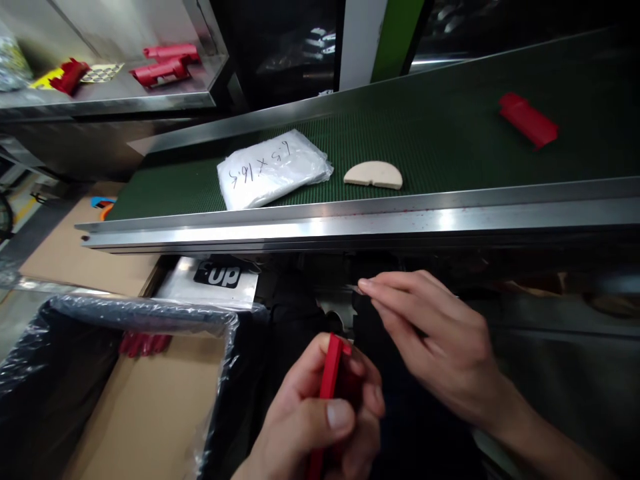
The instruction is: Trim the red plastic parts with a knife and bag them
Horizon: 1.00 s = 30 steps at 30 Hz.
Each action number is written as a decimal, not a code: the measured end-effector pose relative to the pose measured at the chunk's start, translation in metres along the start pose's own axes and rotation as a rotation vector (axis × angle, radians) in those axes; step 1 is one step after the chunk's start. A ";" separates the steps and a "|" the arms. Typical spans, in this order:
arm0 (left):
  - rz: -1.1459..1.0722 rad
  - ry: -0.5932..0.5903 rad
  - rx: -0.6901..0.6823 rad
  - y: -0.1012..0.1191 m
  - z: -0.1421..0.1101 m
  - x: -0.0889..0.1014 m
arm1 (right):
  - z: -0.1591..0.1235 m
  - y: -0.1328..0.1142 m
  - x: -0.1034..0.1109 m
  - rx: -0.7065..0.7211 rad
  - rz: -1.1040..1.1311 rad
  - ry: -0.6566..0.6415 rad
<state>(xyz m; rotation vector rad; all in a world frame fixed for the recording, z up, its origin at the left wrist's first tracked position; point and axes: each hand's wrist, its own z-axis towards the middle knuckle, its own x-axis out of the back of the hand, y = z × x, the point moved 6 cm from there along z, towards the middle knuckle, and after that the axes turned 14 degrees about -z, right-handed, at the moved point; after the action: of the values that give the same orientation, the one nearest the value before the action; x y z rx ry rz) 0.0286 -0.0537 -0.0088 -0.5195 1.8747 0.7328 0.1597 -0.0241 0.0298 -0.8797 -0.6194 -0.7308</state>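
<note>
Red piece [330, 373] in my left hand [300, 420], pinched between the thumb and curled fingers, low over my lap and short of the conveyor. Its long axis runs nearly straight away from me, the far end pointing to the belt and leaning slightly right; my fingers hide part of the near end. My right hand [440, 333] is just beside it, apart from the piece, fingertips drawn together; something thin and blurred shows at their tips, and I cannot tell whether I'm gripping it.

Ahead, the ribbed green belt [435, 133] runs crosswise behind a metal rail [400, 220]. On it, left to right, lie a clear-wrapped white packet [275, 170] with handwriting, a cream half-disc [374, 175] and another red part [529, 120]. At lower left is a bin lined with black plastic [150, 313], with cardboard [165, 400] inside. Farther left, a metal counter [150, 101] carries more red parts [163, 72]. A green post [397, 40] stands beyond the belt.
</note>
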 end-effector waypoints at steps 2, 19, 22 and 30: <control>-0.062 -0.022 -0.018 -0.002 0.000 0.001 | -0.003 -0.001 0.002 0.003 0.048 -0.024; -0.216 0.007 -0.033 -0.003 0.003 -0.001 | -0.007 -0.019 0.005 0.096 -0.045 -0.020; -0.221 0.019 -0.037 -0.004 0.003 -0.001 | -0.008 -0.019 0.006 0.102 -0.059 -0.006; -0.237 0.052 -0.033 -0.007 0.004 -0.002 | -0.015 -0.018 0.005 0.133 -0.088 -0.015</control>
<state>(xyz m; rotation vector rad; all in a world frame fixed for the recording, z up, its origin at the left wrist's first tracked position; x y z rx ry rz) 0.0361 -0.0562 -0.0097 -0.7735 1.8128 0.5981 0.1512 -0.0462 0.0341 -0.7392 -0.7153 -0.7543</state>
